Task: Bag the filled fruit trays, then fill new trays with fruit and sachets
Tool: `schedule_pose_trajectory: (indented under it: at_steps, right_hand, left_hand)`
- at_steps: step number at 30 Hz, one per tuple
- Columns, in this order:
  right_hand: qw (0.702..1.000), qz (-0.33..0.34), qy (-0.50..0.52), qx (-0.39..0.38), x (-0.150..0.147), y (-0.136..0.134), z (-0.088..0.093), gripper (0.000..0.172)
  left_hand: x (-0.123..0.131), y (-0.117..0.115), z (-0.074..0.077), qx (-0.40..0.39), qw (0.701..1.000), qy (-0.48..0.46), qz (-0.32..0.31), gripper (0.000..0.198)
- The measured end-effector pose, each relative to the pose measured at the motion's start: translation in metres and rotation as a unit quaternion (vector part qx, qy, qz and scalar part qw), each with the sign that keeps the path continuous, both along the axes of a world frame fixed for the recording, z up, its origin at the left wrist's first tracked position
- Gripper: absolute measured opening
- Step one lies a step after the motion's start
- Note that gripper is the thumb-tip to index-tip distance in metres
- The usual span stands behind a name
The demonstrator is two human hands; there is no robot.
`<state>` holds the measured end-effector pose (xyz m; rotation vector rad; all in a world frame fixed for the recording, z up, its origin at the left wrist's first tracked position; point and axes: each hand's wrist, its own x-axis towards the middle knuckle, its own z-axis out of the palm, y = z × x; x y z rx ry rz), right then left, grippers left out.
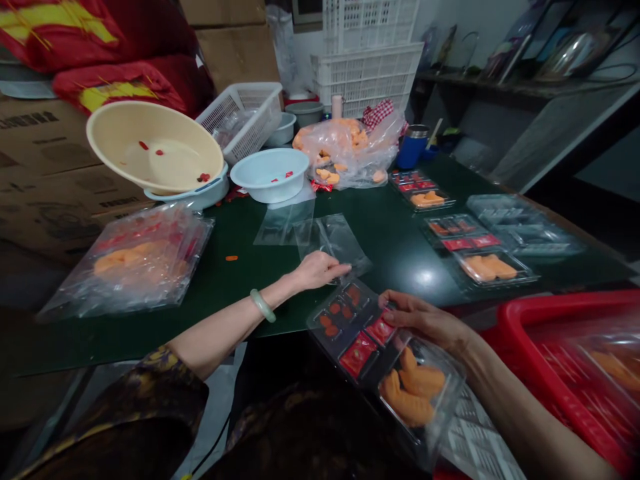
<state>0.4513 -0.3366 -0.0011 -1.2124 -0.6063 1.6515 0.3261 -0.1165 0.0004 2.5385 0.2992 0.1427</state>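
Observation:
My left hand (pixel 319 270), a pale green bangle on its wrist, is closed in a pinch at the near edge of a clear plastic bag (pixel 340 237) lying flat on the table. Tilted over the table's front edge is a clear compartment tray (pixel 373 377), gripped along its right side by my right hand (pixel 423 319). Small reddish-brown pieces (pixel 333 320) fill its upper compartments, red packets (pixel 358 353) the middle, and thick orange pieces (pixel 417 387) the lower one. Another flat bag (pixel 285 220) lies behind the first.
Filled trays (pixel 475 243) and a stack of clear lids or trays (pixel 525 227) lie at right. Bagged trays (pixel 135 257) are piled at left. Behind stand a cream basin (pixel 160 140), a light-blue bowl (pixel 270 175) and a blue cup (pixel 413 148). A red basket (pixel 530 327) is beside my right arm.

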Motion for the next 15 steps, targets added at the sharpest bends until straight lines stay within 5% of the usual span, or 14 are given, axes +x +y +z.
schedule_pose_trajectory:
  at_steps: [6,10,15]
  right_hand:
    - [0.998,-0.053,-0.016,-0.018,0.012,-0.01,-0.004,0.032]
    - [0.999,-0.034,-0.012,-0.004,0.014,-0.021,-0.001,0.03]
    - [0.999,0.001,0.01,0.041,0.008,-0.029,0.009,0.028]
  left_hand:
    - [0.003,0.008,0.026,-0.097,0.984,0.09,-0.121,0.023]
    - [0.008,0.011,0.037,-0.183,0.957,0.204,-0.091,0.023]
    - [0.012,-0.002,0.03,-0.08,0.977,0.183,-0.075,0.016]
